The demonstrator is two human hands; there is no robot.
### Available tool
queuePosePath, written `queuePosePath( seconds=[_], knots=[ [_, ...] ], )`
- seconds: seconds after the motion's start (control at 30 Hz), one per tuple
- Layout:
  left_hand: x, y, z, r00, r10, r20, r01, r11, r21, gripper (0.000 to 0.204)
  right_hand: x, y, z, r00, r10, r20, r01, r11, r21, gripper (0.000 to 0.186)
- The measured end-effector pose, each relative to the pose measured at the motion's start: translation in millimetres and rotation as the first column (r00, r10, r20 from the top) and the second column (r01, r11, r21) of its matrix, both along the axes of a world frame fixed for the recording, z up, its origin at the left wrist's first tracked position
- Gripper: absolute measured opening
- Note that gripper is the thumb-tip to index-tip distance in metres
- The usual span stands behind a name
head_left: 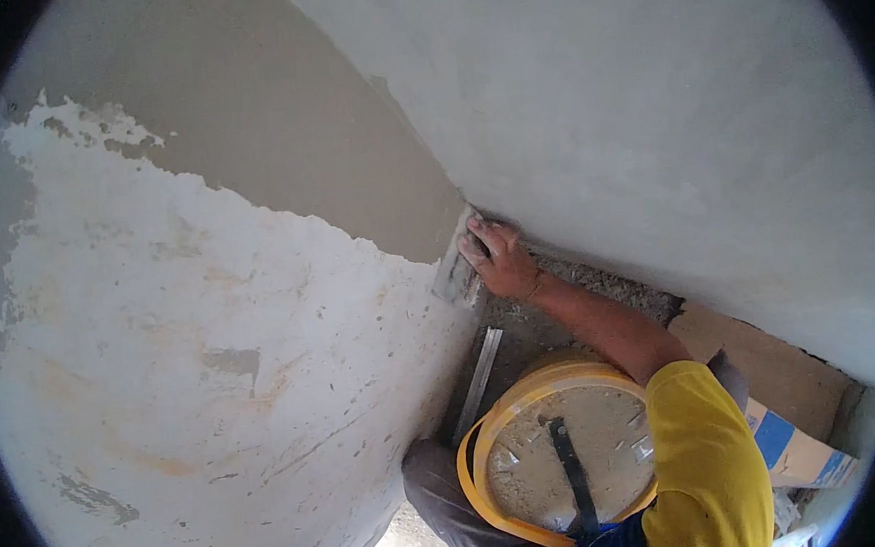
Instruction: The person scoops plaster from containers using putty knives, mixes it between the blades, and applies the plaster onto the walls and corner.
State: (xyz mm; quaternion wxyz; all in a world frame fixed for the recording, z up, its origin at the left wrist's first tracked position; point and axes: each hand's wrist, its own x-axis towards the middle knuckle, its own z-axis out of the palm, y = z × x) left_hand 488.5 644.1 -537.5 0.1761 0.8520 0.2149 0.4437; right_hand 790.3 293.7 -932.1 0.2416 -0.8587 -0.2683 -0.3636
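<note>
My right hand point(499, 258) reaches low into the corner where two walls meet, its fingers closed on a plastering trowel. The trowel's flat blade point(450, 273) lies against the left wall, at the lower edge of a smooth band of damp grey-brown plaster point(320, 150). Below that band the left wall point(181, 339) is whitish and patchy, with stains and specks. Between my knees stands a yellow bucket point(480, 451) of plaster mix point(528, 438), with a dark flat-bladed tool point(572, 476) lying across it. My left hand is out of view.
A smooth grey wall point(648, 110) rises on the right. A pale metal strip point(479, 383) lies on the floor beside the bucket. Rough debris point(608, 281) lines the foot of the right wall, with cardboard point(764, 364) and a blue-and-white box point(793, 442) nearby.
</note>
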Motion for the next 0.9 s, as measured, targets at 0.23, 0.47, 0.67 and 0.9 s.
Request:
queuePosePath(
  seconds=[0.23,0.47,0.67,0.9],
  knots=[
    [-12.1,4.0,3.4,1.0,0.025,0.019,-0.026,0.999,0.019,0.056,-64.3,-40.2,-9.1,0.923,0.103,-0.371,-0.128,0.991,-0.044,0.066],
    [-29.7,1.6,6.9,0.998,0.06,0.034,-0.062,0.996,0.064,0.054,-105.4,-42.4,70.3,0.782,0.224,-0.582,-0.056,0.955,0.292,0.052],
    [-44.2,-0.6,7.1,0.984,0.177,0.014,-0.176,0.96,0.218,0.052,-94.9,-6.4,85.5,0.097,0.79,-0.605,0.849,0.252,0.465,0.026],
    [-61.4,-1.0,3.4,0.861,-0.414,0.296,0.486,0.841,-0.239,0.074,-42.1,28.6,101.5,0.211,0.74,-0.639,0.903,0.102,0.417,0.011]
  ],
)
